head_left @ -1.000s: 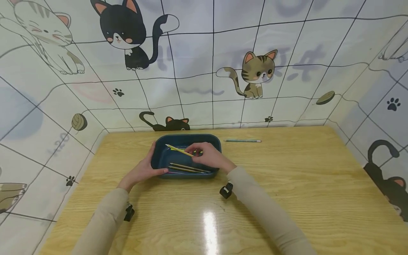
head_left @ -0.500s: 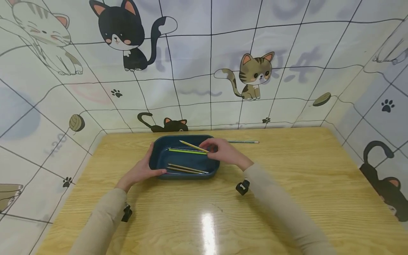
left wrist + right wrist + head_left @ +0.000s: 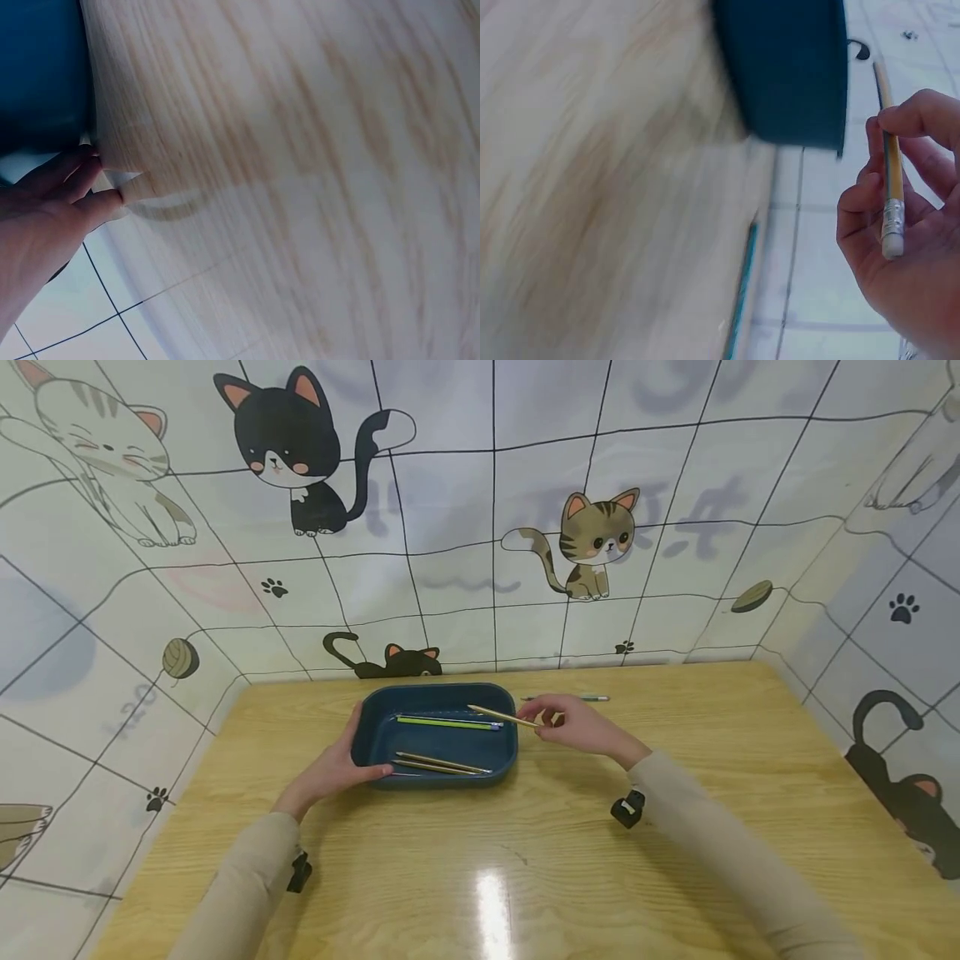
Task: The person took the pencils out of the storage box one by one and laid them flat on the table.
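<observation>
A dark blue tray [image 3: 450, 780] stands near the table's back edge. My left hand [image 3: 336, 768] grips its left end, thumb over the front rim and fingers along the outer side. Between thumb and fingers my right hand [image 3: 577, 725] pinches a yellow pencil [image 3: 891, 161], its white eraser end toward the palm. The pencil's tip reaches over the tray's right rim in the head view. Inside the tray lie a bright green pencil [image 3: 448, 723] toward the back and several brownish pencils [image 3: 442, 763] along the front.
A teal pencil [image 3: 739, 300] lies on the wooden table [image 3: 420, 868] right of the tray, partly behind my right hand in the head view. Behind the table rises a white wall [image 3: 465, 568] with cat drawings and grid lines.
My right hand has moved right with the yellow pencil, from over the tray to just past its right rim. The green pencil has come into full view. My left hand stays at the tray.
</observation>
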Available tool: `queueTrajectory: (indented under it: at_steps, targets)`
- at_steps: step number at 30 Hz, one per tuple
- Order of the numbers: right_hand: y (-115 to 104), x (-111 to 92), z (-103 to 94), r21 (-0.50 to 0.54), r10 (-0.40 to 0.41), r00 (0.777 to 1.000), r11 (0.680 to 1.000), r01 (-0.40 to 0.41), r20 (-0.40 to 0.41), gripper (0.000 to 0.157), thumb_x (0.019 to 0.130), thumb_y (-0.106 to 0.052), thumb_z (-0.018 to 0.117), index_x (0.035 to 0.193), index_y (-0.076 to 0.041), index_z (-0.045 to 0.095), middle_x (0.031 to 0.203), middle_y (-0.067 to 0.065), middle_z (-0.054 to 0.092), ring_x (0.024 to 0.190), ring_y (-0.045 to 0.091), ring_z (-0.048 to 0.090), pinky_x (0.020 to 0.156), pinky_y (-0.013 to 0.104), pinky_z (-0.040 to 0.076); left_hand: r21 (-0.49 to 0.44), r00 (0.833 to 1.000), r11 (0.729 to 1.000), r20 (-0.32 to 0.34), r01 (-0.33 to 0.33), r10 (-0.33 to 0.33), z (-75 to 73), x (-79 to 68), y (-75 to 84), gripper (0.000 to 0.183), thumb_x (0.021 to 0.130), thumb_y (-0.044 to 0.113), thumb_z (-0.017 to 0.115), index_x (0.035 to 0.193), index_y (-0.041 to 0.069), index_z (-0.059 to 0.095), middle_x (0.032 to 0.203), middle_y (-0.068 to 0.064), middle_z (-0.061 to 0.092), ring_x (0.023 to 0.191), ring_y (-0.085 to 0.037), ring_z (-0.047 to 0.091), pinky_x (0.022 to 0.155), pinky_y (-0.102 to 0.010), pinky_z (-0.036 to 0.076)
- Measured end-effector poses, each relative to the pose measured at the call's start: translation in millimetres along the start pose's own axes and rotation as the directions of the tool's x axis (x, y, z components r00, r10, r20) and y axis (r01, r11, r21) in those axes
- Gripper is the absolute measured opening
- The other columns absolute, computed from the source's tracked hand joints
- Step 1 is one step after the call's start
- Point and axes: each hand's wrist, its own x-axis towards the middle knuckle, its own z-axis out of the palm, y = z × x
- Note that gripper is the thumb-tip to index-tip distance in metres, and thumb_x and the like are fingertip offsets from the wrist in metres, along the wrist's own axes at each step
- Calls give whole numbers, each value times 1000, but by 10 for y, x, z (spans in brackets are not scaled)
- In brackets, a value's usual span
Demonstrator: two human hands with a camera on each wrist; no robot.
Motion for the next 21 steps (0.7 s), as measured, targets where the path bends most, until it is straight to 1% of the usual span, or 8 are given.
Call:
queueTrajectory:
  at_steps: [4,6,8,10,13,17,21]
  targets:
    - [162,-110,-152,5,32,999,999,-32,-26,26,91,2,62,115,-5,67,105,16,63,83,24,53,65,30,44,8,1000,1000,-3,4,-4,-7,0,-9,121,79,45,78,155,18,-13,157,-25,2,137,-51,20,106,-62,22]
    - [225,-160,-250,-10,46,998,999,-46,-36,25,91,2,61,115,-5,67,106,18,63,84,24,52,65,29,44,2,1000,1000,-4,2,-2,-14,3,-9,121,79,45,78,154,19,-13,157,-25,2,137,-51,19,107,-62,22]
    - [288,-203,-360,-43,57,997,997,-59,-42,24,92,1,60,115,-5,67,106,17,63,84,23,51,65,28,43,-1,1000,1000,-6,4,-4,-18,14,-1,121,79,44,78,154,20,-14,158,-25,2,137,-50,19,107,-61,22]
    - [347,-240,-460,-74,66,997,995,-70,-49,24,92,2,60,114,-5,68,103,18,63,80,23,50,62,28,42,-1,1000,1000,-8,3,-3,-23,19,7,121,79,44,78,154,20,-14,158,-24,2,137,-50,20,107,-61,22]
    - [448,-280,-569,-129,46,997,990,-53,-58,23,92,4,60,112,-3,68,100,16,64,79,21,51,62,29,42,2,1000,1000,-9,6,-6,-28,19,19,121,78,44,78,155,19,-13,158,-24,2,137,-50,21,107,-61,22]
    - [552,-306,-623,-166,23,998,986,-33,-62,23,90,7,60,110,0,68,101,12,67,83,22,55,68,32,46,3,1000,1000,-10,-6,6,-27,13,19,122,79,43,79,154,18,-13,158,-25,1,137,-50,19,107,-61,21]
    - [627,-295,-601,-180,37,998,983,-47,-59,23,89,9,59,109,1,69,103,12,67,86,22,56,72,33,47,-4,1000,1000,-15,-8,8,-14,-7,14,121,78,42,79,155,17,-12,158,-25,2,137,-50,18,107,-61,21]
